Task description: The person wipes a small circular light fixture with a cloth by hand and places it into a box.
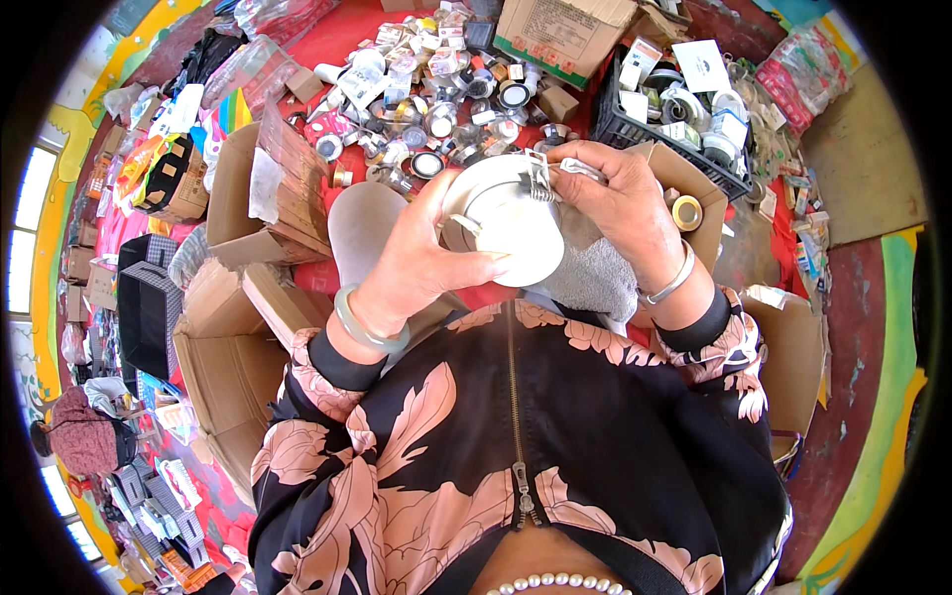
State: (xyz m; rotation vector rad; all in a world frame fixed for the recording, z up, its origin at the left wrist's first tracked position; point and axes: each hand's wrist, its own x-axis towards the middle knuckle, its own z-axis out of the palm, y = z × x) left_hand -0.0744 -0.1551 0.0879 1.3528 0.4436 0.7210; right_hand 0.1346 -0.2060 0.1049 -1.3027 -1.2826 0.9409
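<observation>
Head view showed the left hand (416, 263) gripping a round white lamp (506, 223), the right hand (620, 198) pinching its far-side spring clip (540, 178).

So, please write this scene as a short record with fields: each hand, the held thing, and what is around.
left hand: grips the white round lamp fitting from its left side
right hand: fingers pinch the metal spring clip at the fitting's top edge
in front: pile of small lamp parts on a red cloth
right: black crate with parts
left: open cardboard boxes
</observation>
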